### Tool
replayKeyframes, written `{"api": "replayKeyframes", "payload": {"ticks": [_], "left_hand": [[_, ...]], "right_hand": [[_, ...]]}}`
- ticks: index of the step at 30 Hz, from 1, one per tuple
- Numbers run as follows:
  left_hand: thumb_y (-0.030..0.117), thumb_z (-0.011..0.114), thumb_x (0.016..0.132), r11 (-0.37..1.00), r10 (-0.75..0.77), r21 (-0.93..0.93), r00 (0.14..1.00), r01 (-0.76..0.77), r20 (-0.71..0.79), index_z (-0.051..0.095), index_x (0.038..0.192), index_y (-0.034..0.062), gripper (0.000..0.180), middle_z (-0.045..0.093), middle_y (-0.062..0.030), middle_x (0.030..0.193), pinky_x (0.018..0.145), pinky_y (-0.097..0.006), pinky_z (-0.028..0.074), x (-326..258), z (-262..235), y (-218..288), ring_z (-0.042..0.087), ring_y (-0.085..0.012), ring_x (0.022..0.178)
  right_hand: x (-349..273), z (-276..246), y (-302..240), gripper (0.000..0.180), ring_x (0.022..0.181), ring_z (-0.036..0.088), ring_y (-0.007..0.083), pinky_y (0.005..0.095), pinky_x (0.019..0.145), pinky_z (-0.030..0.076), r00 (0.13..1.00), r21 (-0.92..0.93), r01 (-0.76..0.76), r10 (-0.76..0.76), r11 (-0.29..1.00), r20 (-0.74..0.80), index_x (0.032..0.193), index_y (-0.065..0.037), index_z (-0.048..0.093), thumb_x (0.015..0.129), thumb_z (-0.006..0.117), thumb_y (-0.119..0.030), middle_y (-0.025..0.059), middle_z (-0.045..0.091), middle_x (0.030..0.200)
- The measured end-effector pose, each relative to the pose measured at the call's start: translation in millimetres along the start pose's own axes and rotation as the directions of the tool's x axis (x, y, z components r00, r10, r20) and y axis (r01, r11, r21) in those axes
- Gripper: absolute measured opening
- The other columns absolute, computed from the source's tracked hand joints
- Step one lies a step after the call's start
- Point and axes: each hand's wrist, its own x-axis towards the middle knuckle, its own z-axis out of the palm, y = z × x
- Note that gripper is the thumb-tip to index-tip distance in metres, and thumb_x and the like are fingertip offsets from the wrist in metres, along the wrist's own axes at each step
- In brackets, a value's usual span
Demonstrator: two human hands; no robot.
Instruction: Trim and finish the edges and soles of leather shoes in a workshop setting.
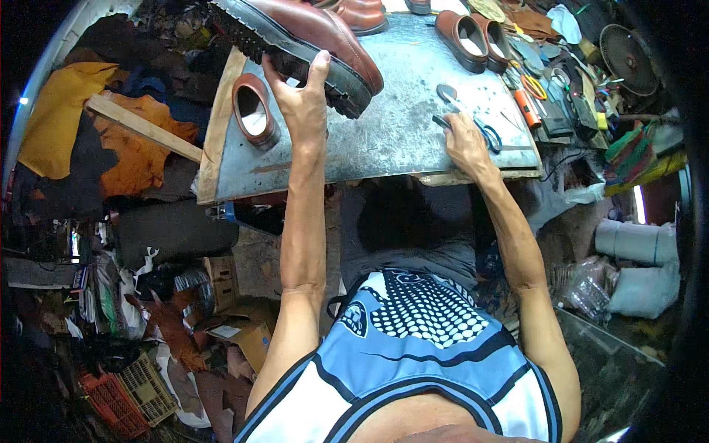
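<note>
My left hand (301,111) is raised over the left part of the table, its thumb and fingers gripping a brown leather shoe (325,40) by its thick black sole. The shoe is tilted, with the treads facing left and down. Beside that wrist, a brown shoe (255,111) with a pale inside stands on the table. My right hand (467,146) rests at the near right of the tabletop with curled fingers. A short dark end pokes out at its left; what it belongs to is hidden. Blue-handled scissors (490,138) lie against the hand's right side.
The metal-topped table (399,96) has a wooden left edge. Two brown shoes (473,44) stand at its far right. Orange-handled scissors (535,87) and several tools lie beyond the right edge. Leather pieces (63,118) and a wooden bar (144,127) are at the left.
</note>
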Motion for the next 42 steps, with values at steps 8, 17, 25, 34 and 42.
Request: {"api": "replayKeyframes", "payload": {"ticks": [8, 17, 25, 34, 42], "left_hand": [[0.02, 0.081, 0.081, 0.978, 0.184, 0.112, 0.982, -0.179, -0.036, 0.016, 0.147, -0.0094, 0.098, 0.04, -0.022, 0.14, 0.11, -0.033, 0.033, 29, 13, 3, 0.045, -0.0265, 0.125], [0.027, 0.082, 0.08, 0.926, 0.338, 0.173, 0.941, -0.334, 0.007, 0.014, 0.148, -0.0099, 0.103, 0.035, -0.0255, 0.14, 0.113, -0.038, 0.029, 31, 26, 6, 0.037, -0.0312, 0.132], [0.037, 0.082, 0.078, 0.898, 0.346, 0.294, 0.938, -0.326, -0.018, 0.011, 0.15, -0.0081, 0.111, 0.025, -0.0305, 0.145, 0.116, -0.045, 0.023, 32, 27, 9, 0.027, -0.0394, 0.138], [0.039, 0.083, 0.076, 0.895, 0.358, 0.295, 0.933, -0.333, -0.033, 0.009, 0.15, -0.0063, 0.115, 0.02, -0.0321, 0.147, 0.116, -0.049, 0.02, 29, 32, 12, 0.021, -0.042, 0.14], [0.039, 0.083, 0.075, 0.873, 0.374, 0.346, 0.927, -0.344, -0.022, 0.008, 0.151, -0.0048, 0.116, 0.02, -0.0325, 0.146, 0.115, -0.051, 0.022, 24, 31, 18, 0.021, -0.0438, 0.14]], "right_hand": [[57, -49, -131, 0.035, 0.082, 0.066, 0.0379, 0.0449, 0.078, 0.05, 0.986, 0.546, 0.062, 0.034, 0.835, -0.164, 0.107, 0.004, 0.058, 0.095, 0.049, -0.028, 0.0245, 0.067, 0.09], [107, -61, -150, 0.057, 0.082, 0.065, 0.0396, 0.0453, 0.077, 0.05, 0.985, 0.44, 0.029, 0.048, 0.897, -0.164, 0.097, -0.003, 0.066, 0.099, 0.037, -0.052, 0.0195, 0.068, 0.084], [103, -58, -142, 0.058, 0.071, 0.061, 0.0244, 0.0371, 0.07, 0.049, 0.967, 0.547, 0.102, 0.046, 0.831, -0.25, 0.107, 0.0, 0.061, 0.097, 0.049, -0.056, 0.0111, 0.059, 0.075], [112, -59, -154, 0.047, 0.083, 0.062, 0.0374, 0.045, 0.078, 0.047, 0.952, 0.394, 0.088, 0.039, 0.915, -0.303, 0.103, -0.003, 0.061, 0.103, 0.036, -0.043, 0.0188, 0.065, 0.087], [109, -64, -164, 0.045, 0.09, 0.066, 0.0428, 0.0512, 0.082, 0.052, 0.949, 0.251, 0.057, 0.026, 0.966, -0.313, 0.105, -0.004, 0.063, 0.102, 0.033, -0.037, 0.0246, 0.068, 0.091]]}}
